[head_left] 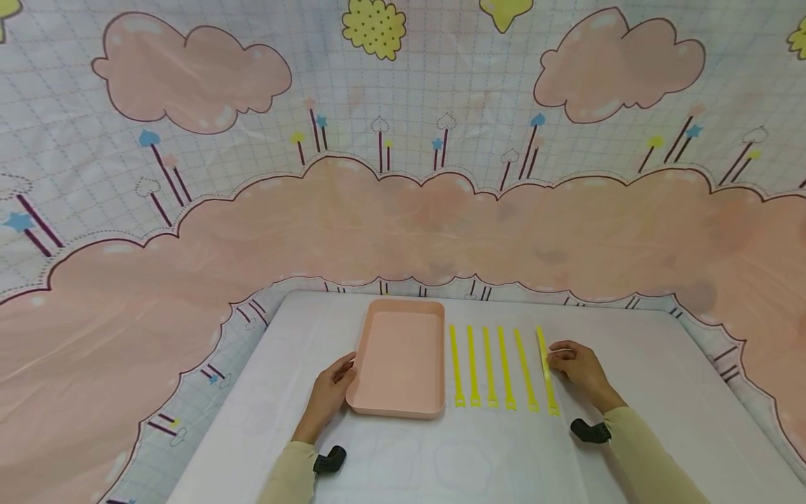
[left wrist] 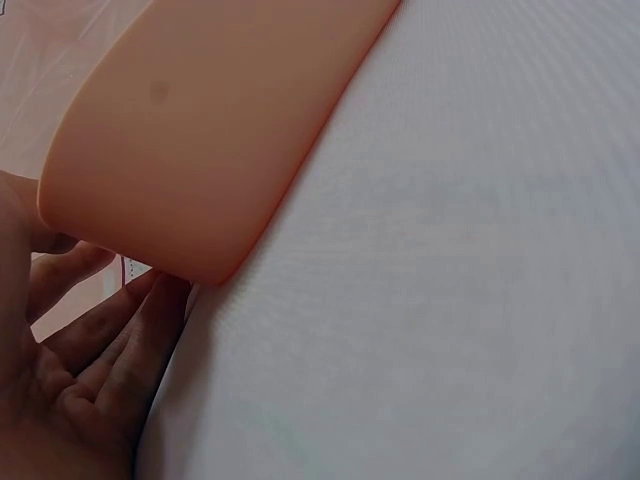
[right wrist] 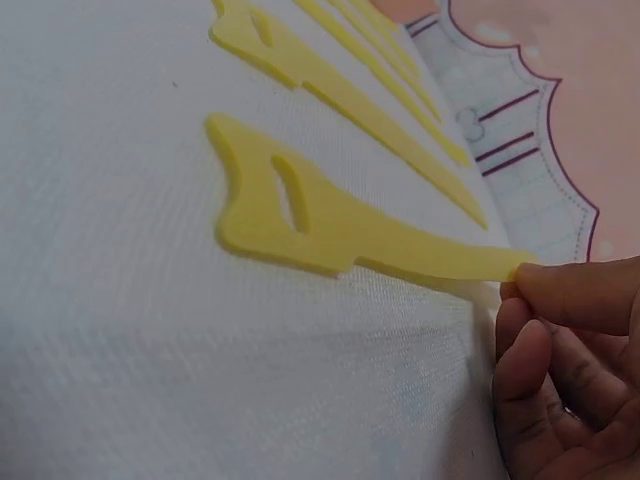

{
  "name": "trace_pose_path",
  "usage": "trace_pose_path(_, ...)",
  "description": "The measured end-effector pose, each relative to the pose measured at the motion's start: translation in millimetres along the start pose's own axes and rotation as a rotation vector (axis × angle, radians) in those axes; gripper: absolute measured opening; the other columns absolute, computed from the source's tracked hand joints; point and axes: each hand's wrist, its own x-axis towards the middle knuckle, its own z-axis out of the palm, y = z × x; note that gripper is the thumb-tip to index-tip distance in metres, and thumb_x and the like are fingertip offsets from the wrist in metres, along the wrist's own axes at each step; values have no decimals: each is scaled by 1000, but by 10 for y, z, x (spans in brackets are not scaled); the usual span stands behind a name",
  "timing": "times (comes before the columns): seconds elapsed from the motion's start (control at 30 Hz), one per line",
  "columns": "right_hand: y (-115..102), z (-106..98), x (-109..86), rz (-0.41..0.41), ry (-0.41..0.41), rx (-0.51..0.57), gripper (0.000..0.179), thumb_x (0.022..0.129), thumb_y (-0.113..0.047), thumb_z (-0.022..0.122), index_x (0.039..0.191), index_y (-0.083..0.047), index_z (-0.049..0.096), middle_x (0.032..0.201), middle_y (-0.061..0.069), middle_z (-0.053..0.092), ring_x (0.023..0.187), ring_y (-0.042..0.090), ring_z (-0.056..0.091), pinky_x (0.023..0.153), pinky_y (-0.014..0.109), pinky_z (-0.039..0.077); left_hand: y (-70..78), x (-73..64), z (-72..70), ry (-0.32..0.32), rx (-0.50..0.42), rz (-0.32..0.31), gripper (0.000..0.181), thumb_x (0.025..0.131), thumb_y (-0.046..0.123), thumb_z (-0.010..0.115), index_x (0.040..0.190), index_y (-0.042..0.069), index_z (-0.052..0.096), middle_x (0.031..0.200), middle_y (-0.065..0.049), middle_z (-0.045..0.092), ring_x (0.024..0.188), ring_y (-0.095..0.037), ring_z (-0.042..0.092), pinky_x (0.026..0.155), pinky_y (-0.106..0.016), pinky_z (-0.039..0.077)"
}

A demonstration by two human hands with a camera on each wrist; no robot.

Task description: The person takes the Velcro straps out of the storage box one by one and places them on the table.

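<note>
A row of yellow hook-and-loop cable ties (head_left: 502, 367) lies side by side on the white tabletop, their slotted heads toward me. At the right end of the row, my right hand (head_left: 579, 367) pinches the outermost cable tie (head_left: 545, 374) between thumb and fingers. The right wrist view shows that cable tie (right wrist: 300, 210) with its strap slightly raised at the pinched part and its slotted head low over the cloth. My left hand (head_left: 329, 392) grips the left edge of a shallow pink tray (head_left: 403, 364), thumb at the rim and fingers against the outer wall (left wrist: 200, 150).
White cloth covers the tabletop (head_left: 504, 462). A patterned curtain (head_left: 403, 224) with pink clouds hangs behind the table and along its sides. Each wrist bears a black device (head_left: 590, 430) near the sleeve cuff.
</note>
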Motion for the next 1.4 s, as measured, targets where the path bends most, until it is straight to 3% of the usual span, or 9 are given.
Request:
trace_pose_path(0.43,52,-3,11,24,25,0,33,94,-13,62,123,3,56,101,9,67,75,10,58,63,23,52,-31,19,24,0,1,10,40,99,18,58,139,11,57,132,-20,62,122,-34,59,104,-48,48)
trace_pose_path(0.73,-38,52,-41,29,49,16,33,96,-17,61,124,0,57,106,10,64,82,10,58,67,21,52,-31,38,19,4,9,4,41,99,18,58,139,11,56,132,-20,62,123,-34,59,105,-47,47)
trace_pose_path(0.93,-113,92,-100,-20,60,20,32,97,-18,60,124,0,57,109,13,64,84,7,62,70,21,54,-47,75,12,-26,12,0,42,100,22,56,141,11,55,135,-20,60,126,-35,56,107,-48,45)
trace_pose_path(1.07,-170,118,-165,-40,51,37,33,98,-17,59,125,1,56,111,16,64,87,11,65,70,22,54,-52,68,-7,-20,16,2,41,100,23,57,140,11,56,132,-18,62,125,-33,58,107,-46,46)
trace_pose_path(1.2,-251,133,-242,-58,53,41,33,99,-17,58,126,2,56,114,19,64,91,15,66,71,22,55,-6,7,-46,0,59,40,40,100,22,58,139,11,56,128,-15,65,120,-30,63,101,-42,51)
trace_pose_path(1.4,-377,161,-321,-114,68,19,36,101,-24,56,128,-1,55,121,19,61,91,11,65,73,23,55,158,-68,-124,36,129,125,40,99,17,59,138,9,57,128,-13,66,113,-30,66,85,-34,57)
